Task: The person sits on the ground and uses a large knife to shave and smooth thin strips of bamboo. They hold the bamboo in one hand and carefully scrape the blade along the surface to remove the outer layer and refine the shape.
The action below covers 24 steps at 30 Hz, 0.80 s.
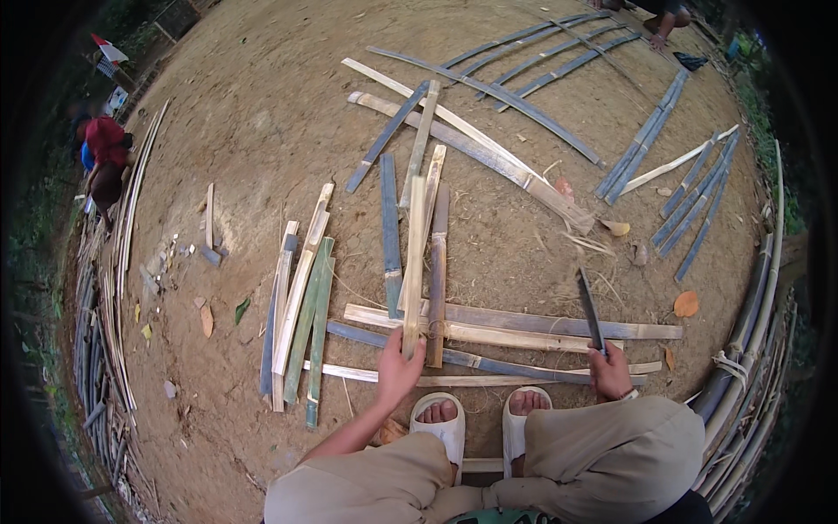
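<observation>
My left hand (400,374) is closed round the lower end of a pale split bamboo strip (414,262), which points away from me. In my right hand (610,374) is a long knife (591,310), its dark blade up and tilted slightly left, apart from the bamboo. Beneath the hands, several long bamboo slats (559,325) lie crosswise on the ground in front of my sandals. Around the held strip lie other short pieces, among them a dark slat (389,227) to its left and a brownish slat (438,288) to its right.
Green and pale strips (305,314) lie to the left. Longer slats (502,162) cross farther ahead. Bundled bamboo poles (738,349) line the right edge; more poles (96,375) lie at far left. A person in red (106,153) is at left; another person's hand (659,39) shows far right.
</observation>
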Tool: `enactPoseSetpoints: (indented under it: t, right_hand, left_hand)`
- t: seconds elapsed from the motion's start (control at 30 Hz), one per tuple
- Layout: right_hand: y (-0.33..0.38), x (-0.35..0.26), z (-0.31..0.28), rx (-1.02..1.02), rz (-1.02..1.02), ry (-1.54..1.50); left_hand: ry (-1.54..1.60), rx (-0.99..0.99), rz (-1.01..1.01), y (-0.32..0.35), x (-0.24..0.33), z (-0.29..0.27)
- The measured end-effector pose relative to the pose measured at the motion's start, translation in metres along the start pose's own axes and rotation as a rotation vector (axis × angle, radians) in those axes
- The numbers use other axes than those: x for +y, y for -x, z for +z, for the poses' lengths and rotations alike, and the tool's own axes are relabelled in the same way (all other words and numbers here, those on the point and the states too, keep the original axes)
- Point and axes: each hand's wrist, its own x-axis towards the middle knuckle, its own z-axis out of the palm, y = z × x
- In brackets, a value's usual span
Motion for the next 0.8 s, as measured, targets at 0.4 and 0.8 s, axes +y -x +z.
enactPoseSetpoints:
  t: [0.4, 0.8]
  right_hand:
    - [-0.005, -0.008, 0.055, 0.083, -0.101, -0.046]
    - [-0.008, 0.009, 0.037, 0.151, 0.004, -0.052]
  left_hand:
    - [-0.216, 0.098, 0.208, -0.035, -0.022, -0.012]
    - [-0.492, 0.117, 0.298, -0.08, -0.007, -0.005]
